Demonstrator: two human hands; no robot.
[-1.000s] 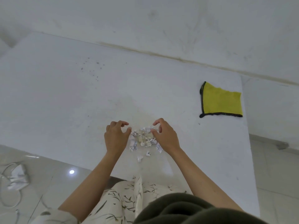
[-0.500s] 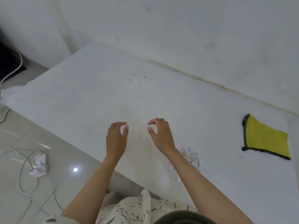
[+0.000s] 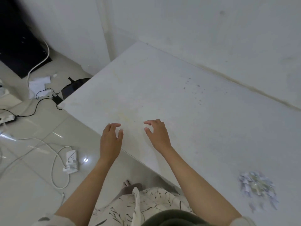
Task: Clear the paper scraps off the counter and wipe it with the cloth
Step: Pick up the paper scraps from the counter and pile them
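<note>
Clothing: cream fabric with dark leaf print (image 3: 146, 203) at the lower edge, nearest the camera.
Paper scraps: blurred heap of small white crumpled paper scraps (image 3: 257, 186) on the white stone counter (image 3: 211, 128), near its front edge, well to the right of both hands.
Left hand (image 3: 110, 141): over the counter's front edge; fingers loosely curled, thumb apart, holding nothing.
Right hand (image 3: 158, 136): above the counter surface; fingers loosely curled, released, holding nothing.
Hand spacing: side by side, apart, bare counter between them.
Floor items: white power strip with cable (image 3: 71, 160) on glossy tiled floor (image 3: 24, 185), left of the counter.
Counter far area: dark specks (image 3: 193, 90) near the white wall (image 3: 211, 38).
Cloth: out of view.
</note>
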